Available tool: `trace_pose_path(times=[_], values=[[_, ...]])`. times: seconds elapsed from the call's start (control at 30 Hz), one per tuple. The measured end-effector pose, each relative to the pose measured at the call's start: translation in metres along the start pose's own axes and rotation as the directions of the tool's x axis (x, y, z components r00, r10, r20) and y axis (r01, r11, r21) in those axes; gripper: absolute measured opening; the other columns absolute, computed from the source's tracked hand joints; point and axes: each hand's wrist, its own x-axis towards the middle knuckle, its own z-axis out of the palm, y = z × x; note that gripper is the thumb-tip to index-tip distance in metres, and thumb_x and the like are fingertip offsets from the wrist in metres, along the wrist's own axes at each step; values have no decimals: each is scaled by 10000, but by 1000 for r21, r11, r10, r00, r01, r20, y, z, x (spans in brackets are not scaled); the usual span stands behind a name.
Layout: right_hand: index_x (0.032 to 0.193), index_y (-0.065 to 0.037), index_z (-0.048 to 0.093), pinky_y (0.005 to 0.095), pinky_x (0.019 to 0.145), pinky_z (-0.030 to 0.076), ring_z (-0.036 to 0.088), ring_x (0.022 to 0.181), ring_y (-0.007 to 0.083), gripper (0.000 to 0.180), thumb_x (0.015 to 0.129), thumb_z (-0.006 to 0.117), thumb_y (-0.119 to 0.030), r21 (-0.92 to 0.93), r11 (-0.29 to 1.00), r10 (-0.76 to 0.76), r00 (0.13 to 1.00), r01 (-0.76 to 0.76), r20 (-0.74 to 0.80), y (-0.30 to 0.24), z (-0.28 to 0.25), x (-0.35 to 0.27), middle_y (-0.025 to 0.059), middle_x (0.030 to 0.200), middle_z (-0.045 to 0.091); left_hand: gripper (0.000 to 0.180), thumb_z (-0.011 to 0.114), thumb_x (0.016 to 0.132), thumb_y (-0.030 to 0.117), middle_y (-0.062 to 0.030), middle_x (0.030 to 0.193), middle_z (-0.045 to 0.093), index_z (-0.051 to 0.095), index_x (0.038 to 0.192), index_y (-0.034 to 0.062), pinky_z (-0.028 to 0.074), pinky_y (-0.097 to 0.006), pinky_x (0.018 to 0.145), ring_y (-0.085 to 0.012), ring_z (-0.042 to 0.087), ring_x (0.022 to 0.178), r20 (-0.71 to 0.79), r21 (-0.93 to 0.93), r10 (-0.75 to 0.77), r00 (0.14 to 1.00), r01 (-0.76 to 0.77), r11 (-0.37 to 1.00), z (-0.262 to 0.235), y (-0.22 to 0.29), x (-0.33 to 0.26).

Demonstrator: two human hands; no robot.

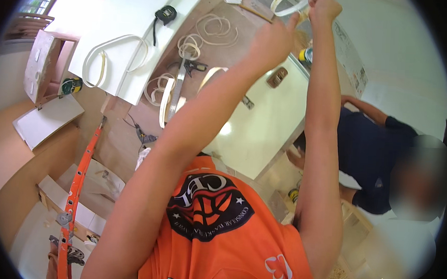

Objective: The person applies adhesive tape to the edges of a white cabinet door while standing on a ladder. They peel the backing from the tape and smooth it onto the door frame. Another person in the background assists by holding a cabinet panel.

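At the top of the view, my right hand (325,8) is closed in a pinch on a thin white edging strip (287,11), which curls in a loop to its left. My left hand (275,45) is a little lower and to the left, its fingers curled and one digit pointing up toward the strip. Whatever lies in its curled fingers is hidden. Between the two hands a small tan patch shows, too blurred to name. Below them lies a glossy white panel (256,146), bearing a brown oval object (277,77).
A white board (124,13) on the left carries a black tape measure (165,15) and a looped strip (88,64). Coiled strips (216,29), a black clamp (193,66) and a drill (144,136) lie nearby. An orange ladder (83,167) stands left; a person in dark blue (367,147) is close on the right.
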Motion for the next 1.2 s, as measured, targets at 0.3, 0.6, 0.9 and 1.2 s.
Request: trace_pose_path(times=[0.3,0.6,0.9,1.2], values=[[651,-116,552,324,370,301,409,400,135,350,986,565,-219,-231,969,-122,982,86,-146,-4,17,-14,-8,542,467,769,498,903,10,-233,954,686,300,1577,323,579,-504,729,-392,706,836,56,-25,-10,998,11,1000,-10,2,-5],[819,22,529,269,370,357,469,455,129,271,1027,494,-148,-97,903,-418,908,419,29,-60,1,-95,63,632,532,822,547,881,-3,-205,904,688,287,1585,334,579,-487,661,-380,710,804,63,-68,-8,998,12,998,-4,21,-17],[794,23,507,294,375,315,432,442,142,288,1033,521,-138,-33,990,-136,990,135,-42,-41,0,-56,78,621,514,728,512,910,38,-218,875,673,353,1556,333,581,-476,666,-385,706,771,-20,-116,-2,1000,0,993,2,17,-14],[629,-146,521,330,380,290,405,410,132,341,965,573,-165,54,995,-63,962,80,-265,6,0,0,-11,543,459,737,483,897,-2,-226,857,681,377,1545,332,574,-498,674,-391,705,781,33,-7,5,999,-5,1000,-12,6,-10]])
